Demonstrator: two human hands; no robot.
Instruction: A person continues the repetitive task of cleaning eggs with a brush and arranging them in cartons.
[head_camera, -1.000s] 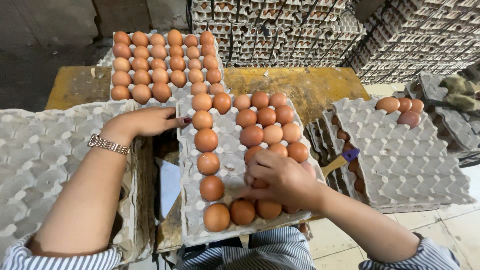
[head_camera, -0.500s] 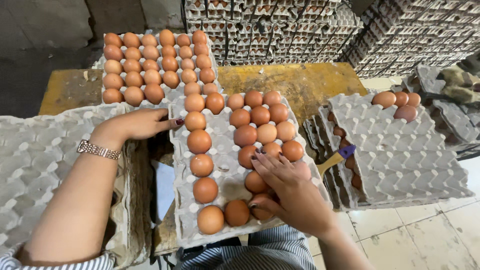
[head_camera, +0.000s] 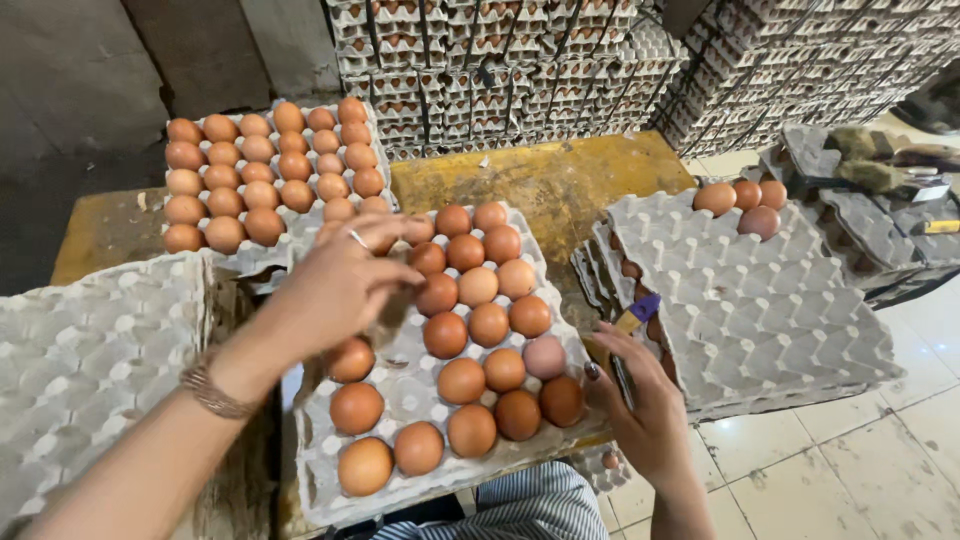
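A grey pulp egg tray (head_camera: 405, 388) lies in front of me, partly filled with brown eggs (head_camera: 488, 324); one egg (head_camera: 544, 356) is paler and pinkish. My left hand (head_camera: 340, 285), with a ring and a wrist bracelet, hovers over the tray's upper left, fingers curled down onto the eggs there; I see no egg gripped in it. My right hand (head_camera: 645, 405) rests at the tray's right edge with fingers apart, next to a purple-handled tool (head_camera: 640, 310). It holds nothing that I can see.
A full tray of brown eggs (head_camera: 265, 170) sits at the back left on the yellow table (head_camera: 545, 180). Empty trays (head_camera: 90, 350) are stacked at my left. A stack at the right (head_camera: 770, 310) carries three eggs (head_camera: 742, 203). Tall tray stacks (head_camera: 520, 70) stand behind.
My left hand has moved from the tray's left edge to over its upper-left eggs. My right hand has drawn back from the near-right eggs to the tray's right edge.
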